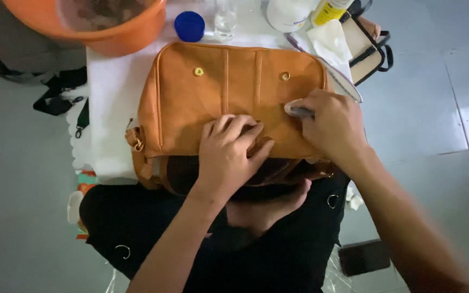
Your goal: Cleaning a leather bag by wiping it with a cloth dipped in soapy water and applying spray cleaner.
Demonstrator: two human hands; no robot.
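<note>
A tan leather handbag (218, 87) lies flat on a white cloth (109, 97), its lower edge over my lap. My left hand (229, 152) presses down on the bag's lower middle, fingers bent. My right hand (332, 125) rests on the bag's right part and grips a small brush (298, 110) whose pale head touches the leather. Two brass studs (198, 71) show near the bag's top edge.
An orange basin (104, 27) stands at the top left. A blue cap (189, 25), a clear glass (225, 19), a white bottle (289, 13) and a yellow bottle (329, 11) stand behind the bag. A second bag (370, 49) lies top right. A dark phone (365, 257) lies on the floor.
</note>
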